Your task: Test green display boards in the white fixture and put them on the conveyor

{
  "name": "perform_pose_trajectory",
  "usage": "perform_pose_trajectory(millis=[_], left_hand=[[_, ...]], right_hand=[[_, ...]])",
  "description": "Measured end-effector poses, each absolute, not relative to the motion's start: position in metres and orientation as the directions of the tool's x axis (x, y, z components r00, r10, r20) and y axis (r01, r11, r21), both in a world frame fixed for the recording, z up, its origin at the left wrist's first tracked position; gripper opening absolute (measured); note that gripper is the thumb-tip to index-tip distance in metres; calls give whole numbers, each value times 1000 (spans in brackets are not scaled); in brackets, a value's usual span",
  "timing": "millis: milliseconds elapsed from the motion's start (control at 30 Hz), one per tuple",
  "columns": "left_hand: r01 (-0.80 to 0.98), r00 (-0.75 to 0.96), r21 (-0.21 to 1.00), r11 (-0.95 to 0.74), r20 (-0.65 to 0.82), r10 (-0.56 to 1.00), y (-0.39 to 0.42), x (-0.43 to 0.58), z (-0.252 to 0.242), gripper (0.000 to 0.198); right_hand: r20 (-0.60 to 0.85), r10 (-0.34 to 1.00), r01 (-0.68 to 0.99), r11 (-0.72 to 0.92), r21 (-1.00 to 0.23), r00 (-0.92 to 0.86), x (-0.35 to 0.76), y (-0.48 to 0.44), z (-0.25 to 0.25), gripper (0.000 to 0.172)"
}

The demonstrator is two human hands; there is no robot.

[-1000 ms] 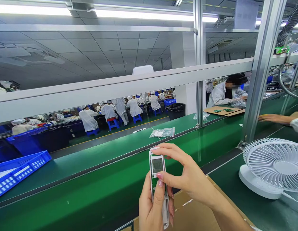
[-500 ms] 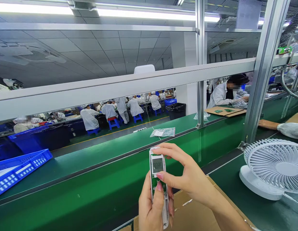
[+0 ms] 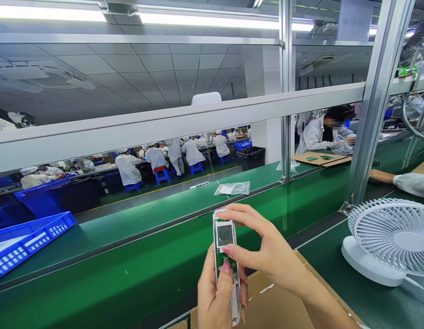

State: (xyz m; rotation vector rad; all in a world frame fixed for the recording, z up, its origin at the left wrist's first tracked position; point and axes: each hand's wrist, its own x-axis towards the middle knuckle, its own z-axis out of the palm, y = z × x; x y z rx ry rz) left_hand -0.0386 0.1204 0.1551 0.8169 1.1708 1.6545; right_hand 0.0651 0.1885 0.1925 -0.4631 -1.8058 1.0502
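At near centre, an open casing [image 3: 235, 301] is held in both hands

Its near part is gripped by the left hand [image 3: 212, 292], with the thumb laid on the board [image 3: 220, 262] and the fingers wrapped round the right side. Its far end is pinched by the right hand [image 3: 265, 242], the forefinger set at the top and the thumb at the near edge of the screen [image 3: 225, 235]. The work is judged partway along: board and screen appear seated in the casing, but no front cover is seen over them. Whether anything is fastened cannot be told; part of the board is hidden by the thumbs.

Below, cardboard [image 3: 277, 308] is spread. Beyond the green belt [image 3: 112, 278], a bag [image 3: 232, 188] is laid on the far ledge, with a blue crate [image 3: 34, 242] at left. At right, a fan [image 3: 409, 242] is placed; beyond it, a co-worker's hand [image 3: 382, 176] is seen beside a post [image 3: 373, 109].
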Motion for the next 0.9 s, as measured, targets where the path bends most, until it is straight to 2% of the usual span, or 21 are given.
perform_pose_trajectory(millis=[700, 900], left_hand=[[-283, -396, 948, -144, 21, 918, 121, -38, 154, 54], [-294, -392, 952, -87, -36, 919, 120, -38, 157, 61]], right_hand=[[569, 685, -140, 575, -806, -455, 63, 188, 190, 43], [572, 682, -147, 576, -804, -456, 63, 188, 190, 44]])
